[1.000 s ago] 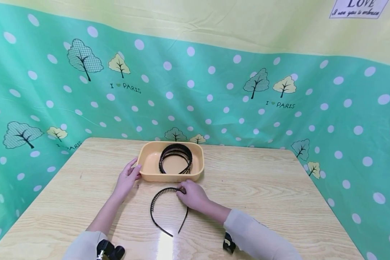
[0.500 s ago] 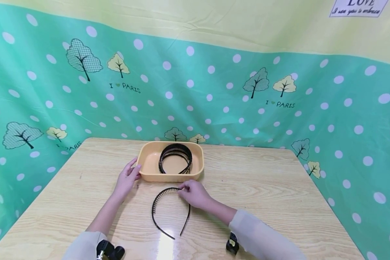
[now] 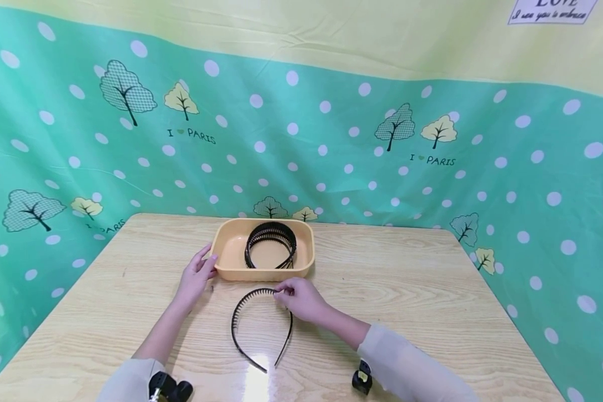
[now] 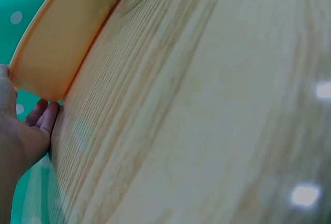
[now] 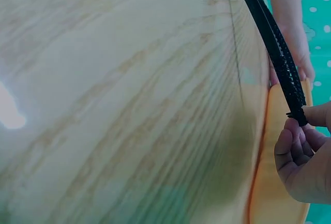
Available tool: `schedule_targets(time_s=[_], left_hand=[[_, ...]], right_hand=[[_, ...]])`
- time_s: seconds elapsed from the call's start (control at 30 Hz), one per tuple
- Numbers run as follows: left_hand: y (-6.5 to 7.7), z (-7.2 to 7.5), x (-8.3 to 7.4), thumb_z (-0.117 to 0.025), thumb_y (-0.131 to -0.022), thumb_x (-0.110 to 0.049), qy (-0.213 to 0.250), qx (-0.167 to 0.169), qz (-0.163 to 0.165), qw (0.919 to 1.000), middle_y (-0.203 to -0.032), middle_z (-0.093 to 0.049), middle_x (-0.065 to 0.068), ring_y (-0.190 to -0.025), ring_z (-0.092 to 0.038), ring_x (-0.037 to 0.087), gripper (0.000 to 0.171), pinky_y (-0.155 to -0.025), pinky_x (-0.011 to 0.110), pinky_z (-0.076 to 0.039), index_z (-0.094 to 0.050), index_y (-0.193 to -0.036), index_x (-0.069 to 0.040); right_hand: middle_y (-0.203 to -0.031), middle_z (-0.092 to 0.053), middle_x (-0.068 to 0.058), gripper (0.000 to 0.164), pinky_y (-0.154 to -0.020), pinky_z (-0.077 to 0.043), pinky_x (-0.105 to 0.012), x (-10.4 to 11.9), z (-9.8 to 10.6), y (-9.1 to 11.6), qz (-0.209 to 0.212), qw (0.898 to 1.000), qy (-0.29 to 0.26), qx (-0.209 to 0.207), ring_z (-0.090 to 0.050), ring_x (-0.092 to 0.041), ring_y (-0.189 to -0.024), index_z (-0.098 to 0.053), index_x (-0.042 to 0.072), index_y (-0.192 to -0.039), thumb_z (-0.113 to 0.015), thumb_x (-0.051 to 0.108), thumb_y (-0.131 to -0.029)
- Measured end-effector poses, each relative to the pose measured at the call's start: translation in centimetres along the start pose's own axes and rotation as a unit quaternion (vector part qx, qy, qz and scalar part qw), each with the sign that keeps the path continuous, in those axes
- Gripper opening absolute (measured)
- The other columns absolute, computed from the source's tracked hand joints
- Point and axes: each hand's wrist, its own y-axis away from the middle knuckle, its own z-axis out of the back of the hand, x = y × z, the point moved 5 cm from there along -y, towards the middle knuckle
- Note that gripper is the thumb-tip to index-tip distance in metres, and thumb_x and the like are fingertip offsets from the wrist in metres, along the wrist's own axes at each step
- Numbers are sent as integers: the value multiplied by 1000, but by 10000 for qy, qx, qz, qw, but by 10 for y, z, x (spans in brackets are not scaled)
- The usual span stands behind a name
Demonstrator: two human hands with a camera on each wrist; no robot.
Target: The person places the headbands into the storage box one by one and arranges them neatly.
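My right hand (image 3: 304, 301) pinches a black toothed headband (image 3: 233, 326) near its top right, between thumb and fingers. Its open ends point toward me, and in the right wrist view the headband (image 5: 279, 53) appears held off the tabletop. A peach plastic tray (image 3: 261, 274) stands just beyond it, with several black headbands (image 3: 271, 228) nested upright inside. Against the tray's left end and front corner rests my left hand (image 3: 195, 276), fingers fairly straight. The left wrist view has that hand (image 4: 26, 136) touching the tray's outer wall (image 4: 57, 43), some fingertips low by the table.
All this is on a light wood-grain table (image 3: 392, 279). A green dotted curtain (image 3: 326, 128) with tree prints hangs behind and along both sides. Black wrist devices (image 3: 170, 386) sit by both sleeves. Bright glare (image 3: 256, 385) lies at the table's front.
Over the last second the right hand has shifted slightly right, and its grip on the headband has stayed. The headband has swayed a little. The left hand and tray look unmoved.
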Motion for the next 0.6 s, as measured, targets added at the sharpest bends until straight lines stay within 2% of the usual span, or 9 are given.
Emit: schedule_targets(time_s=[0.33,0.47,0.6], left_hand=[[0,0,0,-44,-97,-43,10,-9,-51,10000,-131,-48,30,-80,-57,-10,61,-85,17,-53,-25,-149,-17],[0,0,1,-44,-97,-43,-3,-4,-12,10000,-132,-48,29,-80,-57,-9,61,-86,19,-53,-24,-149,-18],[1,0,0,-44,-97,-43,12,-4,3,10000,-132,-48,28,-80,-57,-9,61,-87,20,-52,-24,-149,-19]], right_hand=[[-76,-61,0,22,-50,-45,-17,-1,8,-1,-215,9994,-258,77,-51,-6,-62,-68,4,-103,-65,18,-88],[-80,-64,-4,20,-51,-47,-18,1,12,-2,-219,9994,-263,73,-52,-8,-63,-68,5,-103,-64,17,-88],[-80,-63,-2,18,-52,-46,-18,4,17,-1,-231,9994,-275,19,-51,-8,-65,-68,6,-103,-63,16,-88]])
